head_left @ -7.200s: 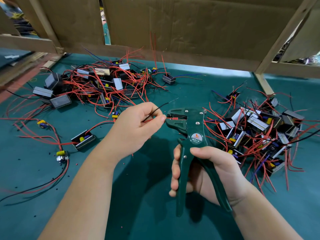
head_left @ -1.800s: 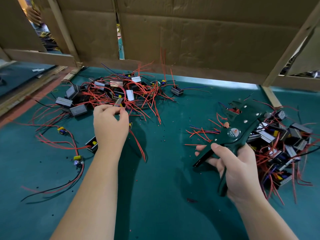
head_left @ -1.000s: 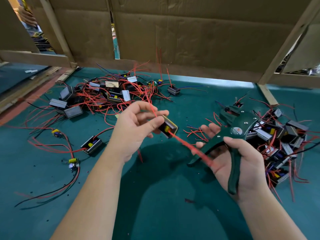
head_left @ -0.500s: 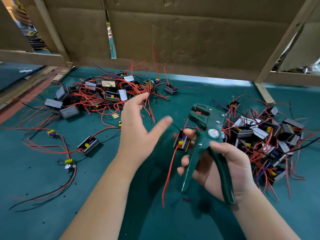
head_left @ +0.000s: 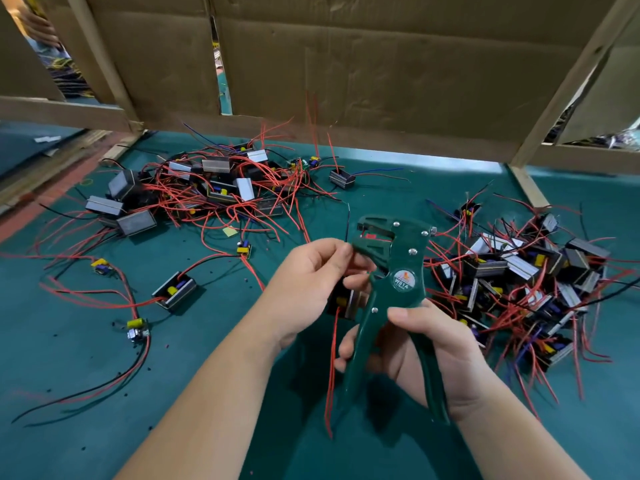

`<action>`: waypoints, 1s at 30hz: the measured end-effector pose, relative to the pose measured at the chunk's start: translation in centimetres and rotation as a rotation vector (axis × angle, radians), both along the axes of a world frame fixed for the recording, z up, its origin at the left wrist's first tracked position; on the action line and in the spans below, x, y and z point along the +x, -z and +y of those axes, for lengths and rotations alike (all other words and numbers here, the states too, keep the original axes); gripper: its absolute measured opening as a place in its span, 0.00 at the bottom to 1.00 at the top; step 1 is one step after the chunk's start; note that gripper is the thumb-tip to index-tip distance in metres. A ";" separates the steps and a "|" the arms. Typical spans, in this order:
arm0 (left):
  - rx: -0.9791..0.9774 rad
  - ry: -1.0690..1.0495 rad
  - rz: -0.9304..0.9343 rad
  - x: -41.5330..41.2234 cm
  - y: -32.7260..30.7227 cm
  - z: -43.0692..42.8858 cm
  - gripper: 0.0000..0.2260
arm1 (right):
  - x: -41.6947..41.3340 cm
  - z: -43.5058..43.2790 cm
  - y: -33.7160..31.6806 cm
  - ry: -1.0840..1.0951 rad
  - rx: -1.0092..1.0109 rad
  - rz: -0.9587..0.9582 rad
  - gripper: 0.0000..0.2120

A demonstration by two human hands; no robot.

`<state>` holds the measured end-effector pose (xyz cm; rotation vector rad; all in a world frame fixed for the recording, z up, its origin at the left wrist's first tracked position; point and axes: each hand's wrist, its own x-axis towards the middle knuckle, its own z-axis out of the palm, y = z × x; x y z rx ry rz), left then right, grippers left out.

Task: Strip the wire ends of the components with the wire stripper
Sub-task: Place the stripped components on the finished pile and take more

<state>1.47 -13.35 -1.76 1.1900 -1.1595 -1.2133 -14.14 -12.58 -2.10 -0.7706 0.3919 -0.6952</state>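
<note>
My right hand (head_left: 427,344) grips the handles of the green wire stripper (head_left: 398,271), its jaws pointing up and left. A small black component (head_left: 343,301) with a yellow part hangs between my hands, partly hidden behind the stripper; which fingers support it I cannot tell. Its red wire (head_left: 331,372) dangles down. My left hand (head_left: 311,282) pinches the component's thin black wire (head_left: 347,223) right beside the stripper's jaws; the wire's free end sticks up above my fingers.
A pile of components with red wires (head_left: 214,192) lies at the back left, another pile (head_left: 519,275) at the right. Loose components (head_left: 175,291) and wires lie at the left on the green mat (head_left: 86,393). A cardboard wall (head_left: 346,64) stands behind.
My left hand, open half a second ago, has closed on the black wire next to the stripper's jaws. The stripper has turned more upright, and the component now hangs between both hands.
</note>
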 end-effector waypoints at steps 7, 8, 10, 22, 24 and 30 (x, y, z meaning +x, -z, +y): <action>-0.057 -0.182 0.009 1.0 -0.5 -0.1 0.15 | -0.6 -0.7 -0.1 0.156 0.030 0.022 0.36; -0.075 -0.192 0.004 1.3 -0.6 -0.2 0.14 | -0.7 -0.8 -0.1 0.167 0.032 0.037 0.37; -0.087 -0.174 0.033 1.8 -1.0 0.0 0.12 | -0.8 -0.8 -0.1 0.150 0.038 0.061 0.37; -0.079 -0.113 0.000 3.2 -2.0 0.4 0.09 | -0.7 -0.1 -0.3 -0.104 0.005 0.112 0.26; -0.059 -0.126 -0.006 3.1 -2.1 0.3 0.14 | -0.8 -0.2 -0.3 -0.097 0.019 0.101 0.26; -0.080 -0.165 0.006 2.7 -2.2 0.3 0.13 | -0.9 -0.3 -0.3 -0.101 0.015 0.088 0.25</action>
